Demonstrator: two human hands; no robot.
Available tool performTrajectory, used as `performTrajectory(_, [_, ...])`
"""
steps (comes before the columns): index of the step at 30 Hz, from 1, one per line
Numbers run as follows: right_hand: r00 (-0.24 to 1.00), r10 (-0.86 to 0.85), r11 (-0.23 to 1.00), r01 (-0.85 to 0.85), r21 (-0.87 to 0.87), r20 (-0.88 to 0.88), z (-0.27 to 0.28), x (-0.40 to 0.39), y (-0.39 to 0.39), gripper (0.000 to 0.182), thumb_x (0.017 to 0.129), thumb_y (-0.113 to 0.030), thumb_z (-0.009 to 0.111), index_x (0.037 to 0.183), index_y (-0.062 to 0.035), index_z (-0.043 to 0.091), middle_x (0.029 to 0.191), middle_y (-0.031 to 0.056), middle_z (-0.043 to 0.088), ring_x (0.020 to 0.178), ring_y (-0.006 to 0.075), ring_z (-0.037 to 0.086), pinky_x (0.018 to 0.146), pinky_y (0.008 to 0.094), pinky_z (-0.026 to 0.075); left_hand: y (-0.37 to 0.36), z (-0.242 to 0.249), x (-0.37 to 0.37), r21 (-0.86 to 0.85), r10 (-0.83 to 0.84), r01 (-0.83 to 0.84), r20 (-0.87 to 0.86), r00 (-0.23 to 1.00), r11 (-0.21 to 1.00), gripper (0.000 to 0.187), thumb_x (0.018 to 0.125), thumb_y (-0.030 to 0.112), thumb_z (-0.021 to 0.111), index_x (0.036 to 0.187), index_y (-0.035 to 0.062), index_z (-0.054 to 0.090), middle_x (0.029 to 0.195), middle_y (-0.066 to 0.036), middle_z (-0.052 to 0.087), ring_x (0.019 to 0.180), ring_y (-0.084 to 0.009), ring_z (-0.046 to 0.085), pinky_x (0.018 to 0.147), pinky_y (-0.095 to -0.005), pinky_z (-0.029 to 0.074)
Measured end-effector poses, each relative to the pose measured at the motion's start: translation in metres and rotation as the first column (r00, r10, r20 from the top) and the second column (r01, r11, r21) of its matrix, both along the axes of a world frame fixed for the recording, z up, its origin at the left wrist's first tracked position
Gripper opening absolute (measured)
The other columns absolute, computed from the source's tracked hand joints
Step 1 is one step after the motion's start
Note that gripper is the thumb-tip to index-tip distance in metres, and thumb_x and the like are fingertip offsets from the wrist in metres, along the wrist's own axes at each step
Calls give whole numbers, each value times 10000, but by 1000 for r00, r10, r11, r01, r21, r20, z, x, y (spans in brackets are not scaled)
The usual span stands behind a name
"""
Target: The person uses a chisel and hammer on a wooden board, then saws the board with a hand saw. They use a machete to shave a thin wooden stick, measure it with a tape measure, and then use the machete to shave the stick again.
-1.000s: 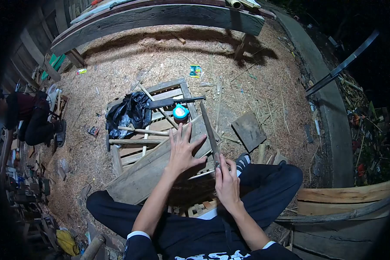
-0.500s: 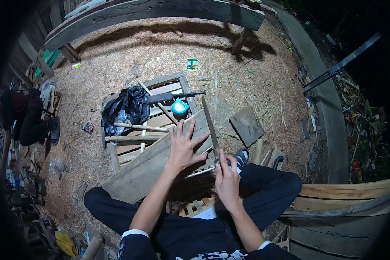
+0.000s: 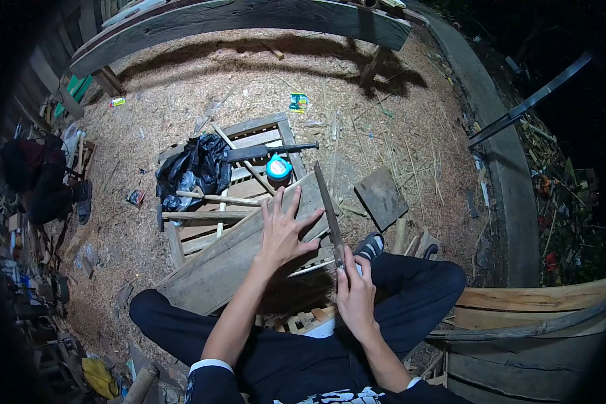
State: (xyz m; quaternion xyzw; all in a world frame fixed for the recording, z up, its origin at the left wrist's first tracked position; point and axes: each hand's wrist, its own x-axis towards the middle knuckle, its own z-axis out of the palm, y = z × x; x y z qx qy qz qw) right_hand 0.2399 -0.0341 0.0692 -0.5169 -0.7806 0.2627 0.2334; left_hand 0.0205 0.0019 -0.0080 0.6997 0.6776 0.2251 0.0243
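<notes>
My left hand (image 3: pixel 281 229) lies flat with fingers spread on a wide wooden plank (image 3: pixel 212 275), pressing near its far end. My right hand (image 3: pixel 357 293) is closed around the handle of a saw (image 3: pixel 328 209) with a long, narrow, brownish blade. The blade points away from me and crosses the plank's right end, beside my left thumb; its teeth are too small to make out. Beneath the plank is a slatted wooden frame (image 3: pixel 175 244). Just beyond my left fingers stands a round turquoise-lidded container (image 3: pixel 279 168).
A dark broad-bladed knife (image 3: pixel 249 152), a black plastic bag (image 3: pixel 198 165) and thin sticks (image 3: pixel 225 199) lie on the frame. A square board (image 3: pixel 382 198) rests on the shavings-covered ground. Another person (image 3: pixel 44 178) sits at the left. A long beam (image 3: pixel 242 25) spans the back.
My right hand has drawn the saw slightly back toward me, so its tip sits lower. My left hand stays in place on the plank.
</notes>
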Motion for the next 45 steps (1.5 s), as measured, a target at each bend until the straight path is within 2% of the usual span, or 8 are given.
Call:
performTrajectory(3, [999,9,999,-8,44,-34,-5,-4,6,520,1051,-92,575,1564,-116,492,1277,244,577,1009,479,688,814,517,569,0,-2,-1,4,-15,15,38,999,1000,763,729,631,805,1449,428,654,1736,-184,274,1527,-506,261,1174,-700,208])
performTrajectory(6, [998,-57,996,55,-69,-22,11,-6,-3,479,1045,-84,583,1523,-89,553,1233,236,617,1055,450,691,870,490,556,0,2,-3,-2,-11,11,23,1000,1000,760,739,645,795,1453,426,651,1732,-186,279,1527,-504,260,1174,-696,210])
performTrajectory(21, [999,-35,999,35,10,-20,-3,-14,9,510,1037,-88,601,1541,-125,537,1228,236,612,1003,461,700,828,500,569,2,-9,-2,4,-13,13,27,1000,1000,789,732,693,776,1472,469,618,1746,-165,255,1555,-508,217,1150,-779,179])
performTrajectory(28, [999,-34,999,34,34,-12,-6,-13,11,494,1045,-85,589,1535,-121,538,1211,242,608,966,458,706,804,503,570,3,-12,-2,39,-7,7,-9,1000,999,797,722,721,759,1461,447,637,1737,-178,277,1524,-506,262,1134,-694,228])
performTrajectory(37, [999,-32,999,32,-24,9,-1,-14,15,517,1033,-77,594,1544,-102,523,1247,236,598,1018,481,693,822,509,573,3,-13,-1,43,-20,22,-45,999,999,779,739,742,731,1455,445,644,1731,-190,283,1506,-508,287,1153,-691,201])
performTrajectory(39, [999,23,995,-21,93,-27,-4,-6,7,487,1060,-113,565,1544,-105,505,1262,259,577,891,496,698,747,535,576,4,-11,-3,43,-22,23,-23,999,999,763,759,740,717,1457,442,643,1729,-199,282,1500,-512,297,1155,-689,199])
performTrajectory(41, [1000,-20,998,21,-53,9,5,3,-8,455,1060,-99,557,1513,-67,521,1270,272,573,926,507,686,796,548,563,6,-10,-4,47,-15,17,-34,999,999,759,765,737,713,1460,441,641,1728,-204,281,1498,-516,298,1151,-686,209])
performTrajectory(45, [1000,-31,999,31,10,-3,0,-16,14,511,1031,-72,600,1537,-81,528,1220,226,612,1022,463,693,823,496,574,4,-16,0,56,-18,21,-53,998,998,793,737,730,739,1471,452,628,1728,-202,280,1503,-518,284,1141,-683,223])
